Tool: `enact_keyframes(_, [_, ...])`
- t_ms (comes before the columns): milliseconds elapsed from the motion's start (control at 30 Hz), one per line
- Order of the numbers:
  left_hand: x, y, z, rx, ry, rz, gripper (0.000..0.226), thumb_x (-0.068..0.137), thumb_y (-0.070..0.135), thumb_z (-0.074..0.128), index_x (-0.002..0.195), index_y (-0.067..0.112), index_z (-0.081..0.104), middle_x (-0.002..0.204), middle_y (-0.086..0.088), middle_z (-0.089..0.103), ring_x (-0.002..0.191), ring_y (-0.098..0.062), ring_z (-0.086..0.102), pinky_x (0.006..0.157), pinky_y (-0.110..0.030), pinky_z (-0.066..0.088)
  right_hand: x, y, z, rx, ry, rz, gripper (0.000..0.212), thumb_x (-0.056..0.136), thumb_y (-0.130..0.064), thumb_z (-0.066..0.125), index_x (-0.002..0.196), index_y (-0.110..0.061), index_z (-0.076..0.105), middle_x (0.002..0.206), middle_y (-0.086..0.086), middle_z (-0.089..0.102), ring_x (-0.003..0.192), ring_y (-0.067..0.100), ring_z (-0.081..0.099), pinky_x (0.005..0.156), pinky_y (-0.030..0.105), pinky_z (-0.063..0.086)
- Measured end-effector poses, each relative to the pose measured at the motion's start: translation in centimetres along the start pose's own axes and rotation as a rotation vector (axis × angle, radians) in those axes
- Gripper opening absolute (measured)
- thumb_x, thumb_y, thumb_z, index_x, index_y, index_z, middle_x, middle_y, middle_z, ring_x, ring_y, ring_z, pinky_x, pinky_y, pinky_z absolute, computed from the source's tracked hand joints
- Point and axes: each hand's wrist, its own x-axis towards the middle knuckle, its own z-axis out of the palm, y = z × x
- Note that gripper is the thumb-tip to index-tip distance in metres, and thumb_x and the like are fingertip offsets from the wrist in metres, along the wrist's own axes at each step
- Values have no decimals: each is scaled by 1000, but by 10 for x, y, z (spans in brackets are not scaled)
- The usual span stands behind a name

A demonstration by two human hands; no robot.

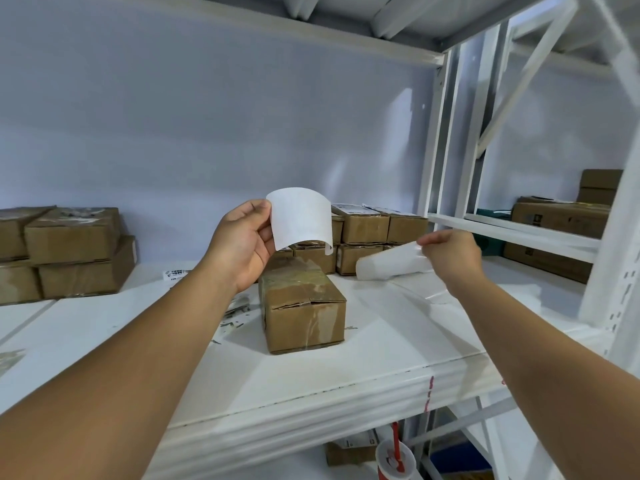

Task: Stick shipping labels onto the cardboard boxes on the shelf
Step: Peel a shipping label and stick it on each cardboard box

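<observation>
Two pinches going, one per hand. My left hand [242, 244] is gripping the label [299, 220] by its left edge, thumb in front, fingers curled behind. The sheet is arching up and over to the right, hanging free above the box. My right hand [450, 254] is pinching the glossy backing sheet [391, 263] at its right end. That sheet is drooping toward the shelf [346, 368], apart from the label, so I'm reading the two as fully separated. I can't tell which label face is sticky. The target box [303, 306] is sitting on the shelf directly under the label, brown tape across its top, no label on it. Behind it, stacked boxes [363, 223] are already showing white labels on top. Another stack [72, 251] is sitting at far left, a loose printed label [175, 273] is lying flat near my left wrist, and paper scraps [237, 313] are lying just left of the target box. Step, as I'm judging it: liner off, label about to go down. Next move is calling for dropping the liner aside, squaring the label over the box top, landing one edge first, then smoothing across with flat fingers over the tape ridge. Risk I'm watching: the curl folding the label onto itself before it lands.
</observation>
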Motion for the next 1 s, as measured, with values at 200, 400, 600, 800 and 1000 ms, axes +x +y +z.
enact_keyframes(200, [2, -2, -2, 16, 0, 3, 16, 98, 8, 43, 89, 10, 57, 86, -5, 67, 67, -10, 69, 58, -24, 56, 2, 1, -10, -82, 74, -6, 21, 93, -6, 50, 95, -13, 70, 95, 3, 59, 86, 21, 52, 77, 29, 45])
enact_keyframes(400, [1, -3, -1, 31, 4, -5, 17, 98, 8, 44, 88, 10, 57, 85, -4, 67, 67, -10, 69, 60, -25, 57, 1, 16, -22, -200, 54, 29, 13, 89, -11, 56, 96, -6, 65, 93, 11, 64, 80, 24, 55, 67, 29, 41])
enact_keyframes(600, [0, -3, 0, 40, 7, -13, 17, 99, 9, 43, 88, 10, 57, 85, -4, 67, 66, -10, 69, 59, -24, 57, -5, 20, -25, -416, -56, 104, 23, 88, -25, 54, 110, -23, 59, 104, 4, 61, 97, 27, 54, 82, 36, 44])
enact_keyframes(800, [1, -4, -2, 61, 9, -22, 15, 98, 9, 44, 90, 10, 57, 90, -5, 67, 72, -11, 69, 65, -26, 59, -8, 23, -30, -586, -41, 151, 41, 87, -30, 52, 128, -26, 50, 125, 11, 52, 119, 33, 43, 97, 41, 31])
enact_keyframes(1000, [1, -4, -2, 60, 10, -28, 16, 98, 8, 45, 89, 10, 58, 88, -5, 67, 70, -11, 69, 62, -25, 58, -15, 14, -13, -498, 126, -19, 27, 88, -25, 57, 115, -28, 58, 124, 11, 43, 121, 32, 34, 98, 41, 26])
